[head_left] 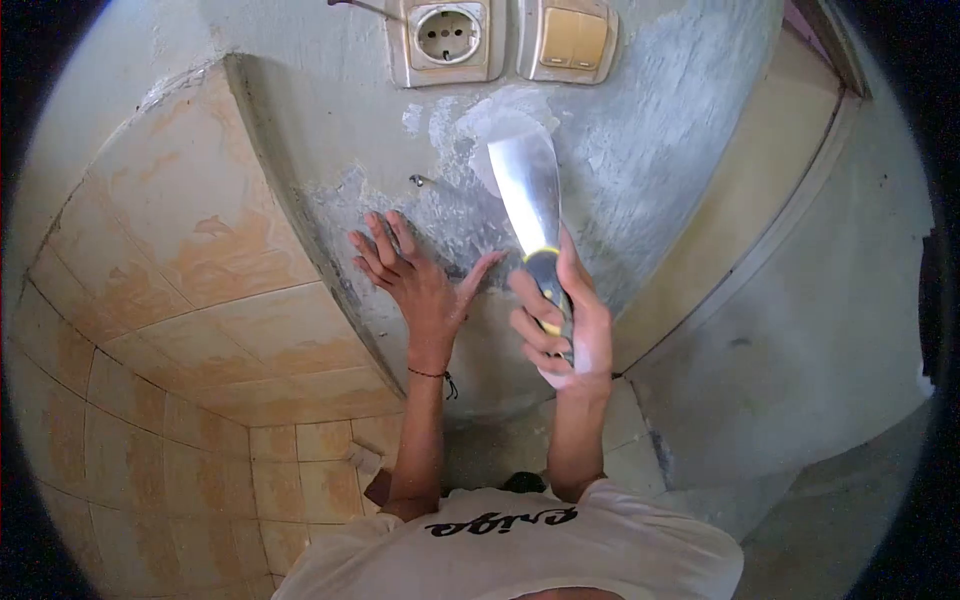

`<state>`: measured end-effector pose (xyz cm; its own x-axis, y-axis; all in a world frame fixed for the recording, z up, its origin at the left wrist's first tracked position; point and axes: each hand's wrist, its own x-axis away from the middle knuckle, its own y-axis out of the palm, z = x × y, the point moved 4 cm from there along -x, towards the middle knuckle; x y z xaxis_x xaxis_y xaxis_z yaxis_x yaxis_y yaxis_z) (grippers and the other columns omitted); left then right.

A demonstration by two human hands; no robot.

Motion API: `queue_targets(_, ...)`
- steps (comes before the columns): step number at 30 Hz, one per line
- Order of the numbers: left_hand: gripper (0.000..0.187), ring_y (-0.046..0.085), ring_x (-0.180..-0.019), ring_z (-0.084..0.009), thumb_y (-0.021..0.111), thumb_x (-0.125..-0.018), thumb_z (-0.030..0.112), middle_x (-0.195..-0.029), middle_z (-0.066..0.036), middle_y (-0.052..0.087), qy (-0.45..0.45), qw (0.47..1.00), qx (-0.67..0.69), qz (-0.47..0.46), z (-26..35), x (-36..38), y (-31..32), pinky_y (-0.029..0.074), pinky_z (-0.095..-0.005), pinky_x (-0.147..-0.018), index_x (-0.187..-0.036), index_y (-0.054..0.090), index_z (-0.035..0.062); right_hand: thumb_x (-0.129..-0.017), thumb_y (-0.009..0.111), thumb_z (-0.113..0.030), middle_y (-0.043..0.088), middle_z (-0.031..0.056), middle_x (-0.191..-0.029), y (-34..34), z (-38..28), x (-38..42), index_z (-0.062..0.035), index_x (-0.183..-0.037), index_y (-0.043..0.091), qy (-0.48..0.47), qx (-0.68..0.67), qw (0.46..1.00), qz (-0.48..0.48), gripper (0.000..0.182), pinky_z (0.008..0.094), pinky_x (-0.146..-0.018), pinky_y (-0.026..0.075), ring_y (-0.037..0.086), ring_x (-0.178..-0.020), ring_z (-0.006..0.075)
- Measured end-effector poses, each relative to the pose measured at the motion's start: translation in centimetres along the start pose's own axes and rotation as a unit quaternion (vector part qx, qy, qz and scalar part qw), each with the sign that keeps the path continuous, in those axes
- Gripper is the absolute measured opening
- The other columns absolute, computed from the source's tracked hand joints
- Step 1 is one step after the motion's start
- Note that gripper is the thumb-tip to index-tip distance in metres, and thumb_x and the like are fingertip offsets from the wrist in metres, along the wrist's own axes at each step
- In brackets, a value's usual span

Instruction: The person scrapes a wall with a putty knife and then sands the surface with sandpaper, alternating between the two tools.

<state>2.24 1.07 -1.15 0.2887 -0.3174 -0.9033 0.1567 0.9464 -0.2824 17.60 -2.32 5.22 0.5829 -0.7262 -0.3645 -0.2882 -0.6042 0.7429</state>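
Note:
My right hand [575, 325] is wrapped round the dark, yellow-trimmed handle of a putty knife [527, 190]. Its wide metal blade points up and overlaps a pale scraped patch on the wall [630, 140], below the socket and switch. To the left, my left hand [415, 280] lies against the wall with fingers spread and thumb out, holding nothing. Around both hands the wall's surface is patchy grey and white, with paint worn away. A small metal screw or hook [417, 181] sticks out above my left fingertips.
A power socket [446, 36] and a double light switch [574, 40] sit at the top of the wall. Tan tiles [190, 220] cover the adjoining surface on the left. To the right stands a door frame [745, 200]. A small block [365, 458] lies on the floor tiles.

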Motion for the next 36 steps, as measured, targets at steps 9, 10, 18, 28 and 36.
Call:
queue_targets(9,0.132,-0.001,-0.150,-0.0475,0.078,-0.069,0.069,-0.163,-0.022,0.007,0.006,1.000,0.002,0.006,-0.2,0.2,0.1,0.004,-0.0639,-0.119,-0.158,0.008,0.0010,-0.109,0.038,-0.037,0.038,-0.0002,-0.065,0.6,-0.1,0.1,-0.0174,-0.148,0.037,0.013,0.011,1.000,0.008,0.044,0.0174,-0.026,0.023,0.029,-0.039,0.0049)
queue_targets(10,0.132,0.000,-0.150,-0.0475,0.078,-0.069,0.069,-0.163,-0.022,0.007,0.008,1.000,0.003,0.022,-0.1,-0.1,0.1,0.005,-0.0637,-0.119,-0.158,0.008,0.0014,-0.109,0.038,-0.037,0.038,-0.0002,-0.065,0.7,0.0,0.3,-0.0174,-0.148,0.037,0.013,0.012,1.000,0.004,0.044,0.0174,-0.026,0.023,0.029,-0.039,0.0049)
queue_targets(18,0.134,0.001,-0.150,-0.0477,0.077,-0.067,0.072,-0.163,-0.022,0.007,-0.002,1.000,-0.007,0.010,-0.2,0.0,0.2,0.005,-0.0639,-0.119,-0.158,0.008,0.0015,-0.110,0.036,-0.038,0.037,0.0005,-0.066,-0.1,0.4,0.1,-0.0201,-0.150,0.034,0.008,-0.003,0.999,0.051,0.044,0.0178,-0.026,0.024,0.029,-0.040,0.0056)
queue_targets(28,0.134,0.000,-0.150,-0.0478,0.078,-0.067,0.071,-0.163,-0.023,0.006,0.009,1.000,-0.005,0.009,-0.2,0.0,0.0,0.005,-0.0635,-0.119,-0.158,0.008,0.0010,-0.110,0.036,-0.036,0.036,-0.0008,-0.066,0.2,-0.4,-0.2,-0.0238,-0.149,0.038,0.010,-0.033,0.999,0.037,0.041,0.0169,-0.027,0.023,0.028,-0.041,0.0055)
queue_targets(36,0.131,0.001,-0.150,-0.0480,0.077,-0.069,0.070,-0.163,-0.021,0.006,0.003,1.000,-0.001,0.004,-0.2,-0.1,-0.1,0.005,-0.0649,-0.118,-0.158,0.009,0.0008,-0.109,0.038,-0.033,0.037,-0.0006,-0.067,0.2,0.1,-1.5,-0.0267,-0.153,0.033,0.023,-0.024,0.999,0.006,0.044,0.0173,-0.027,0.025,0.030,-0.041,0.0056)
